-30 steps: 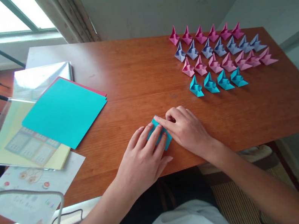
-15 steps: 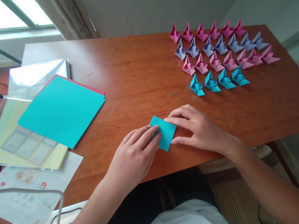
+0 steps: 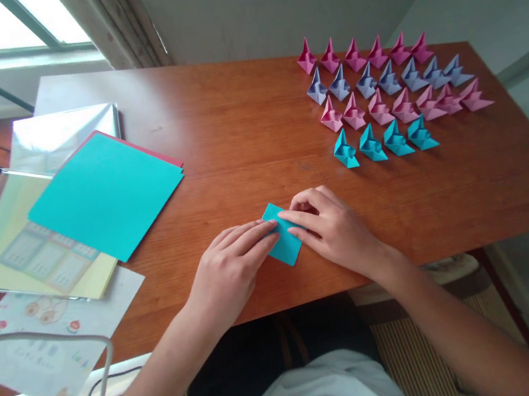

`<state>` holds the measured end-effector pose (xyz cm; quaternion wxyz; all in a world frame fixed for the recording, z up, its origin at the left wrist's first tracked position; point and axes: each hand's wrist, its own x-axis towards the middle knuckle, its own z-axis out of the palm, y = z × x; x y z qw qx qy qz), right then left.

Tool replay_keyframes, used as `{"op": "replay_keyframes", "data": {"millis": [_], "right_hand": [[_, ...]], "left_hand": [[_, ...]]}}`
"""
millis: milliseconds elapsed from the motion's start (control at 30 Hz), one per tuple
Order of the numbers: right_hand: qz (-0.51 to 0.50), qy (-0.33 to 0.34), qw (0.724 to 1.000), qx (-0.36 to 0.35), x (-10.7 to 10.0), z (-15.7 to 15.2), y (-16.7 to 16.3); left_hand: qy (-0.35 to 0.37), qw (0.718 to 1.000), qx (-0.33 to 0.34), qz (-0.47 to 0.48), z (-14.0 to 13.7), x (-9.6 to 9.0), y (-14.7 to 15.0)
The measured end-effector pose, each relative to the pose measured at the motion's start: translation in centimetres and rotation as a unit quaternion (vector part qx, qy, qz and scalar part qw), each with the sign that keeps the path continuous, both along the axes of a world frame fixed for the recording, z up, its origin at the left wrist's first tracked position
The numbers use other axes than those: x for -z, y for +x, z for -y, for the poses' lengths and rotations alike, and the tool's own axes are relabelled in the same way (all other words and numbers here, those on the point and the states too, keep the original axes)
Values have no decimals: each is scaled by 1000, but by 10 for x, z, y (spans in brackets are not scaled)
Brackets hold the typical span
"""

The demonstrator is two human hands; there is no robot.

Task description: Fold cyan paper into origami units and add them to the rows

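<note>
A small turquoise paper square (image 3: 287, 247), turned corner-up like a diamond, is near the table's front edge. My left hand (image 3: 230, 264) holds its left side, fingers together and pressed onto the paper. From the right, my right hand (image 3: 333, 228) has its index finger and thumb closed on the square's right part, covering the right corner. Both hands' fingertips are close together on the paper, and they hide parts of its edges.
Rows of folded paper pieces in dark pink (image 3: 376, 52), lavender (image 3: 387, 79), light pink (image 3: 403, 108) and turquoise (image 3: 371, 145) stand at the table's (image 3: 214, 139) back right. Large turquoise sheets (image 3: 106, 191), a plastic sleeve (image 3: 67, 140) and a printed sheet (image 3: 63, 326) lie left.
My right hand has moved left, its index finger and thumb now over the paper's right part rather than at its edge. My left hand stays on the left side.
</note>
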<state>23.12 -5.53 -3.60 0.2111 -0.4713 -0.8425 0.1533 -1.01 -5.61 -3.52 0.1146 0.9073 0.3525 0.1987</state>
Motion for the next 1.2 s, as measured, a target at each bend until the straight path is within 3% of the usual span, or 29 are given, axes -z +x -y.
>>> {"op": "replay_keyframes", "data": {"millis": [300, 633, 767, 833, 933, 1000, 1200], "right_hand": [[-42, -47, 997, -41, -9, -1, 24], [-81, -18, 996, 32, -3, 1, 23], [-123, -41, 989, 76, -7, 4, 19], [-202, -95, 968, 118, -10, 9, 17], [-348, -221, 897, 160, -16, 15, 13], [-392, -279, 861, 167, -19, 17, 12], [-412, -323, 834, 174, -22, 17, 13]], "left_hand": [[-34, 999, 10, 7, -2, 1, -4], [-35, 999, 6, 23, -3, 2, -3], [-26, 999, 6, 25, -2, 6, -4], [-26, 999, 6, 24, -2, 6, -4], [-28, 999, 3, 24, -1, 7, -4], [-29, 999, 2, 23, -1, 6, -4], [-20, 1000, 8, 19, -2, 5, -4]]}}
